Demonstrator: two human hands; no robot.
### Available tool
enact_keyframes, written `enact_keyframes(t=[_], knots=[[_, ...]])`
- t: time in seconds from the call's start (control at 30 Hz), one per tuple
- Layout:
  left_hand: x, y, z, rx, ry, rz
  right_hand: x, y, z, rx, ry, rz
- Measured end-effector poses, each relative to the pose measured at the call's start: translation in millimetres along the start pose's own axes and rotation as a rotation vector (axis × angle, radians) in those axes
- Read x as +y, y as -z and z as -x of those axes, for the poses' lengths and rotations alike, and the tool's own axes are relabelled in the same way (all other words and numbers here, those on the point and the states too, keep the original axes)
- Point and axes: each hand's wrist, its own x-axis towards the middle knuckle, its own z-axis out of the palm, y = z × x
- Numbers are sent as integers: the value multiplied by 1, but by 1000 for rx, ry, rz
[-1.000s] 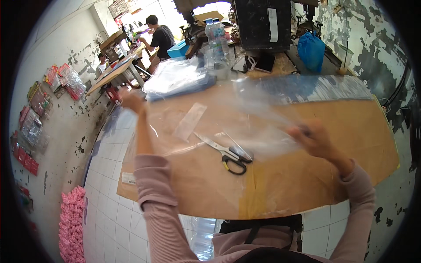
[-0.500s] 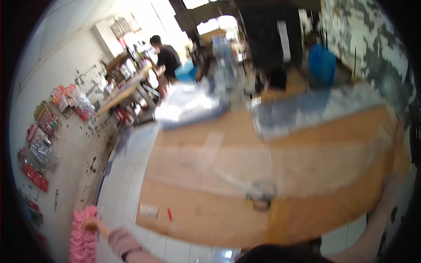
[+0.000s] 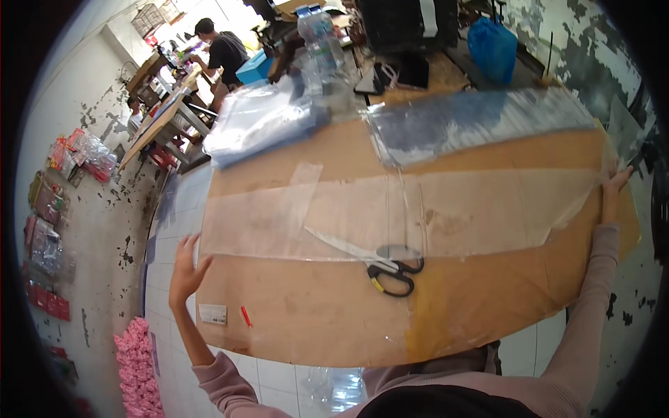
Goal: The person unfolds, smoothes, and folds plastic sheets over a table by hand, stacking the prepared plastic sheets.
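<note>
A long clear plastic sheet [image 3: 481, 219] lies across the brown board-topped table [image 3: 313, 320]. At its far right end my right hand [image 3: 614, 182] has its fingers closed on the sheet's corner. My left hand [image 3: 187, 272] is by the table's left edge, near the sheet's left end, holding nothing with its fingers apart. Scissors [image 3: 395, 268] with black and yellow handles rest partly over the sheet's near edge, their blades pointing to the far left. A small white label [image 3: 212, 314] and a red pen-like piece [image 3: 246, 316] lie at the near left.
Stacked clear plastic bags [image 3: 261, 122] and a folded plastic bundle [image 3: 481, 125] occupy the table's far side. Beyond are large bottles [image 3: 320, 35] and a blue bag [image 3: 493, 49]. Pink ruffled material [image 3: 137, 366] is at lower left. Another person [image 3: 224, 52] works at a far table.
My left hand has moved up and right, from the pink material to the table's left edge. My right hand remains at the sheet's right end. The view has shifted.
</note>
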Motion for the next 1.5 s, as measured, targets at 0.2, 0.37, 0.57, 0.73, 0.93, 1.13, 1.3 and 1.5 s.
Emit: enact_keyframes(t=[0.2, 0.37, 0.57, 0.73, 0.93, 1.13, 1.3, 1.5], knots=[[200, -12, -47, -254, -611, 208, -65, 2, 18, -108, 29, -113], [267, -48, -68, -139, -794, 206, -57, 51, -54, -703, 22, -475], [297, -78, -83, -8, -741, 108, -67, 93, -69, -469, 35, -297], [298, -84, -94, -79, -706, 216, -106, 129, -75, -307, 76, -125], [305, -95, -91, -76, -728, 476, -206, 178, -74, -90, 315, 190], [320, -100, -89, -101, -679, 575, -304, 121, -2, -133, 851, 620], [332, -88, -72, -79, -484, 436, -169, -105, 317, -759, 734, 1214], [327, -86, -24, 31, -590, 469, -47, -127, 479, -1781, 1078, 831]])
